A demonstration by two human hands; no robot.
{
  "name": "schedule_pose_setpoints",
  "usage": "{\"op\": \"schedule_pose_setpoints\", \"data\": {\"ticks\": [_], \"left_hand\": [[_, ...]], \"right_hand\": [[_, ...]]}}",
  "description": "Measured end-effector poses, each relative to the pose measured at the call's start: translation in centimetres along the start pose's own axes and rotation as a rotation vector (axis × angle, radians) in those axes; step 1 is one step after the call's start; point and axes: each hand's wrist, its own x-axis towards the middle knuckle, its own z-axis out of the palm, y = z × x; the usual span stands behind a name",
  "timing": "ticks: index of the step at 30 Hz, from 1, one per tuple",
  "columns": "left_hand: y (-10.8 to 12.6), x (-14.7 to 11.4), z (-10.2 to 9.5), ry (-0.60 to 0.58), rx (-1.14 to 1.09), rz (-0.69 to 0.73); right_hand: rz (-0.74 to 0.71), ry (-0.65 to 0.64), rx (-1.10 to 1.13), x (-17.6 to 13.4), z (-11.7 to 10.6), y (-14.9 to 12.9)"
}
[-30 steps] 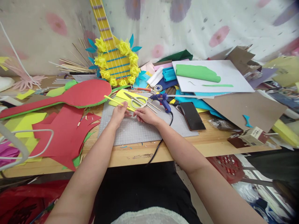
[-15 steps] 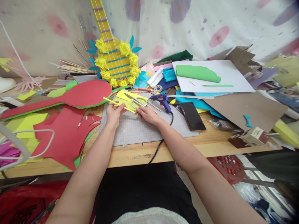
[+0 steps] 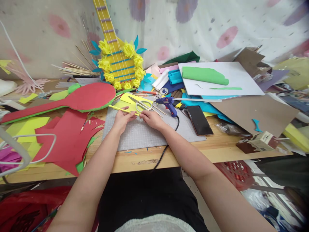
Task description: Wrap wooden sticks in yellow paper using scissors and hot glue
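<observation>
I have one yellow stick (image 3: 118, 108) held over the cutting mat (image 3: 142, 135), slanting away to my left. My right hand (image 3: 152, 119) pinches its near end in a narrow grip; my left hand (image 3: 123, 120) is closed around it further along, how tightly I can't tell. What I can see of the stick is yellow, with no bare stretch showing, so I judge that part done; my fingers hide the rest, and how much is left I can't say.

Counting: one pair of scissors (image 3: 137, 101) lies partly over yellow paper (image 3: 126, 97) just beyond my hands, with one glue gun (image 3: 169, 103) right of it, then one phone (image 3: 199, 120). At least two thin sticks (image 3: 160, 110) lie near the scissors. One guitar (image 3: 120, 66) stands behind, already strung; its neck shows four purple bars (image 3: 105, 20), and its yellow flowers (image 3: 128, 49) overlap too much to count. One green roll (image 3: 205, 76) rests on one white board (image 3: 243, 79).
</observation>
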Motion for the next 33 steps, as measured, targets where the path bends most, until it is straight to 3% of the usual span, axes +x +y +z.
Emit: {"op": "schedule_pose_setpoints", "data": {"ticks": [4,9,14,17,20,26,33], "left_hand": [[-0.1,-0.2,0.2,0.042,-0.011,-0.016],[0.2,-0.1,0.2,0.013,-0.08,-0.07],[0.8,-0.1,-0.2,-0.027,-0.122,-0.08],[0.8,0.0,-0.4,-0.071,-0.145,-0.088],[0.7,0.1,-0.5,-0.086,-0.163,-0.115],[0.9,0.2,-0.7,-0.049,-0.177,-0.147],[1.5,-0.2,-0.7,0.03,-0.206,-0.219]], "right_hand": [[0.024,0.019,0.044,0.0,-0.2,-0.2],[0.026,0.12,-0.003,0.1,0.2,-0.1],[0.106,0.299,-0.158,0.4,0.0,0.7],[0.073,0.352,-0.302,1.2,-0.1,1.2],[0.064,0.297,-0.453,2.7,-0.2,1.4],[0.181,0.022,-0.639,5.8,-0.1,1.0],[0.287,-0.085,-0.594,6.0,-1.4,-0.8]]}}
